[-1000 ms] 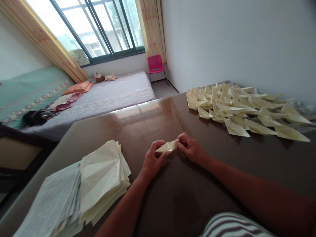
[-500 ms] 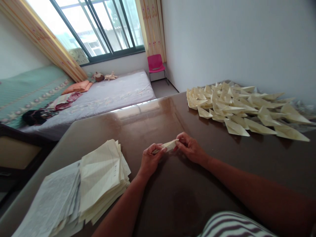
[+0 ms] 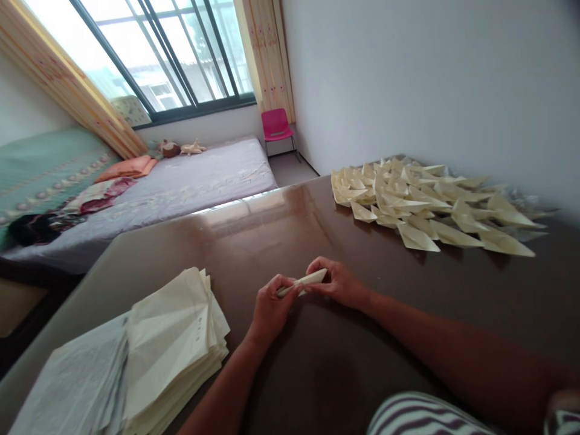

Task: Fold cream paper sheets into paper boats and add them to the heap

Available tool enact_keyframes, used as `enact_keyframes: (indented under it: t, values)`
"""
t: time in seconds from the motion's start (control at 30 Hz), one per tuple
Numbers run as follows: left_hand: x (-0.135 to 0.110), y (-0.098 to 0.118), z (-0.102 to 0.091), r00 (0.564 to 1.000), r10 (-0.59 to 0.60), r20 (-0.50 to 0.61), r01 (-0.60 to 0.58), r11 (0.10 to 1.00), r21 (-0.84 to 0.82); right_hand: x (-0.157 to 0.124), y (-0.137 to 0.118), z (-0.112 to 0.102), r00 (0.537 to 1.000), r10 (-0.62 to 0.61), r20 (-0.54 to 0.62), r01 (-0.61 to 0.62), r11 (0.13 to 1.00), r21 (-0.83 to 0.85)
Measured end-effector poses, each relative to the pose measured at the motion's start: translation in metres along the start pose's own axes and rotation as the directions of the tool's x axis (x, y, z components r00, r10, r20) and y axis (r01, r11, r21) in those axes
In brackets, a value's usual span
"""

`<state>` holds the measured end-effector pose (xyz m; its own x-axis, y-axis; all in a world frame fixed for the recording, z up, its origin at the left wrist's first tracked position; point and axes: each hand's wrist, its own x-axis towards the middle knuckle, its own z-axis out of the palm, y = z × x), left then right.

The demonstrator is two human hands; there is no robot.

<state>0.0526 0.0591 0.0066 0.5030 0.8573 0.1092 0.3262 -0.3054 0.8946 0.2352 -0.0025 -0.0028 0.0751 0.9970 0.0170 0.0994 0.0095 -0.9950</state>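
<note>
Between my two hands, just above the brown table (image 3: 290, 241), is a narrow piece of folded cream paper (image 3: 313, 278). My left hand (image 3: 275, 305) pinches its left end, thumb on the near side. My right hand (image 3: 338, 283) is closed on the paper's right part, its thumb close to the left thumb. The fingers cover part of the folds. To the left lies a stack of cream paper sheets (image 3: 167, 338), and at the right back a heap of folded paper boats (image 3: 417, 232) spreads along the wall.
Grey printed sheets (image 3: 72, 374) lie beside the cream stack at the table's left. Beyond the table's far edge stand a bed (image 3: 217, 175) and a pink chair (image 3: 276, 125). A white wall (image 3: 408, 78) bounds the right side.
My right hand has shifted left along the folded paper, bringing its thumb nearer the left one. The whole view has swung slightly, so the surroundings sit further left.
</note>
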Motion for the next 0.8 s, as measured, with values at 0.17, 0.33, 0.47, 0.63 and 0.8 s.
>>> enact_keyframes:
  t: [0.17,0.33,0.47,0.63,0.8]
  values:
    - [0.000,0.001,0.003,1.000,-0.001,0.010,0.001,1.000,0.013,0.001,-0.003,-0.002,0.998,-0.021,-0.059,0.016,0.996,-0.084]
    - [0.002,0.000,0.001,0.996,0.042,0.077,-0.046,0.998,0.045,0.003,-0.003,-0.003,0.996,-0.029,-0.090,0.023,0.997,-0.072]
    - [0.002,0.000,-0.002,0.996,0.034,0.085,-0.038,0.999,0.037,0.002,-0.006,-0.003,0.999,-0.040,-0.028,0.037,0.996,-0.082]
    - [0.005,-0.006,-0.005,0.994,0.022,0.108,-0.027,0.999,0.037,0.004,-0.008,-0.012,0.982,-0.183,0.043,0.187,0.937,-0.296]
    - [0.013,-0.019,-0.004,0.994,-0.008,0.107,0.028,0.981,-0.190,0.014,-0.005,-0.030,0.952,-0.298,-0.071,0.246,0.883,-0.400]
